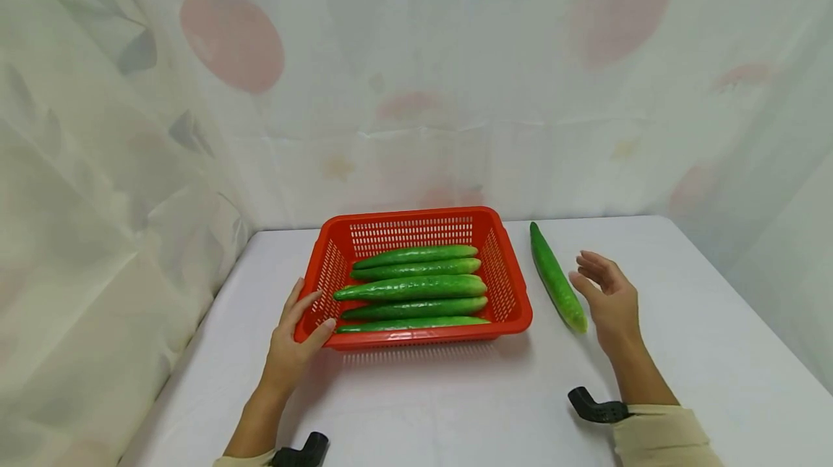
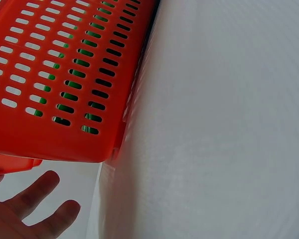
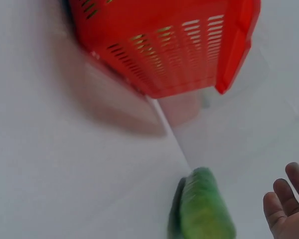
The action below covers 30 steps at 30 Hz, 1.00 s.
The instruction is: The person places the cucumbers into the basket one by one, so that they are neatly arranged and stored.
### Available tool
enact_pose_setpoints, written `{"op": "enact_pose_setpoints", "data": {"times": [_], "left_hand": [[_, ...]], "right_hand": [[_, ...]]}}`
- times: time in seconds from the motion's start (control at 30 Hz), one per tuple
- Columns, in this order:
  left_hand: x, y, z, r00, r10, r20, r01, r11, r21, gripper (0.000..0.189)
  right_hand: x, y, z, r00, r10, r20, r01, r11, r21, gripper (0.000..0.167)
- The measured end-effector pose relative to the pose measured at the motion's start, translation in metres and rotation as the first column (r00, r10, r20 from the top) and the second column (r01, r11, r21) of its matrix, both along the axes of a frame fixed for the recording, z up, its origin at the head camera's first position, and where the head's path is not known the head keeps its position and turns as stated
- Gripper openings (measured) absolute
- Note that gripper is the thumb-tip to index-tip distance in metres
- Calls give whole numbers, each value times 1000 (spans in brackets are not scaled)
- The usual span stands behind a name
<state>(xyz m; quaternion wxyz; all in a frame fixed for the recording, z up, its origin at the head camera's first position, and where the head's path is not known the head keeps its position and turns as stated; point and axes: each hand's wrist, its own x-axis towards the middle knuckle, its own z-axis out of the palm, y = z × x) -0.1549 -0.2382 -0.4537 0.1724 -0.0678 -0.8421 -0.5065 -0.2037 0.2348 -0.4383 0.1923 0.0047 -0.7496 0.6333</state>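
Note:
A red plastic basket (image 1: 416, 337) with slotted walls stands on the table, several green cucumbers (image 1: 410, 288) lying side by side in it. My left hand (image 1: 289, 351) is at its front left corner, thumb and fingers spread over the rim. In the left wrist view, two fingertips (image 2: 65, 214) stick out straight beside the basket wall (image 2: 65, 134). One more cucumber (image 1: 556, 279) lies on the table, right of the basket. Just right of it is my right hand (image 1: 614, 302), fingers loosely bent and holding nothing; the right wrist view has this cucumber (image 3: 204, 209) blurred, apart from the fingers (image 3: 274, 206).
A white cloth covers the table (image 1: 429, 409). Pale curtains (image 1: 416, 76) with faded fruit prints hang behind it and along the left side. Each wrist bears a black strap device (image 1: 595, 409).

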Motion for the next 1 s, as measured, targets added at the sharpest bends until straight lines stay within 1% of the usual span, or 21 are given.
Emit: {"op": "enact_pose_setpoints", "data": {"times": [0.13, 0.27, 0.47, 0.67, 0.73, 0.87, 1.0], "left_hand": [[0, 0, -1, 1000, 1, -2, -1, 1000, 2, 51], [1, 0, 0, 1000, -1, -6, 1, 1000, 1, 51], [0, 0, -1, 1000, -4, 2, 4, 1000, 3, 51], [0, 0, -2, 1000, 4, 12, -4, 1000, 3, 52], [1, -1, -2, 1000, 8, 12, -8, 1000, -2, 52], [1, 0, 0, 1000, 4, 12, -4, 1000, 2, 52], [1, 1, 1, 1000, -6, 9, 6, 1000, 14, 52]], "right_hand": [[-3, 2, -11, 1000, -16, -5, 16, 999, 29, 45], [-4, 3, -19, 1000, -15, 1, 15, 999, 42, 45], [-5, 6, -30, 997, -19, 70, 12, 995, 98, 50], [-9, 13, -42, 991, 1, 136, -29, 979, 202, 58], [-10, 14, -45, 988, 11, 153, -45, 974, 222, 59], [-11, 15, -49, 986, 17, 163, -57, 967, 247, 60], [-10, 14, -53, 987, 15, 158, -62, 953, 297, 59]]}}
